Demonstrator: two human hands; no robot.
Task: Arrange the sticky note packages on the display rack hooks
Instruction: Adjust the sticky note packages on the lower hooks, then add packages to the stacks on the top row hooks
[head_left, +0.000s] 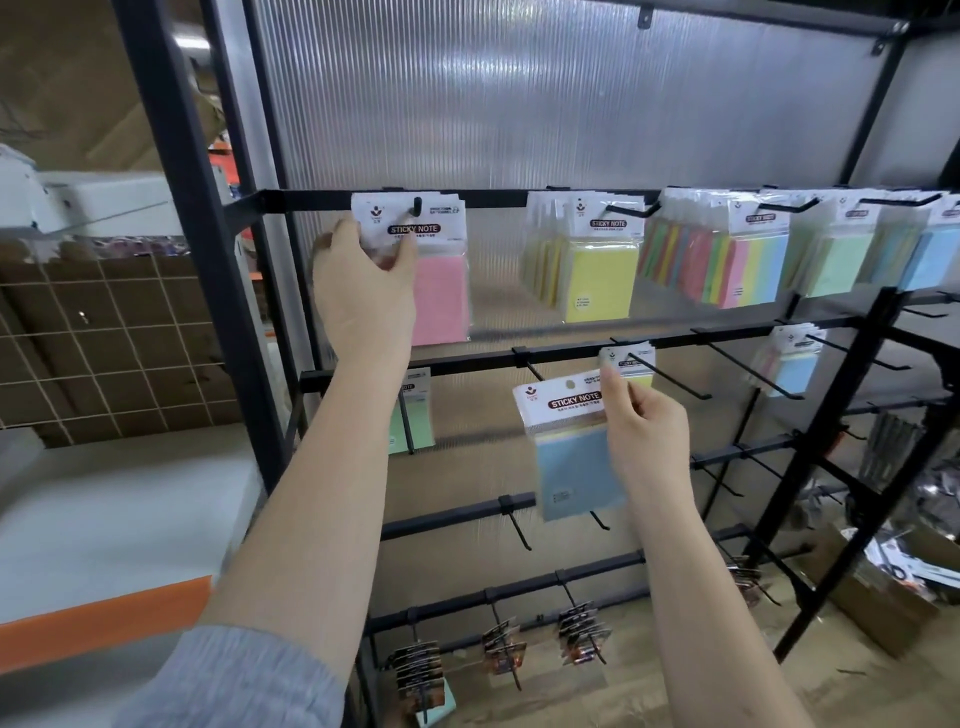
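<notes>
Your fingers on the left hand pinch the header card of the pink sticky note package, which hangs on the leftmost top-row hook. Right of that, your right hand pinches a blue sticky note package by its card, held off any hook, just below the second rail. Yellow packages and multicolour packages hang farther right.

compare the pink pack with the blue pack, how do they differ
The pink pack hangs on a top-rail hook; the blue pack is on no hook and hangs in the air lower down. The pink pack hangs straight; the blue pack is tilted. The left hand holds the pink pack by its left edge; the right hand pinches the blue pack's header. Both have a white "STICKY NOTE" header.
</notes>
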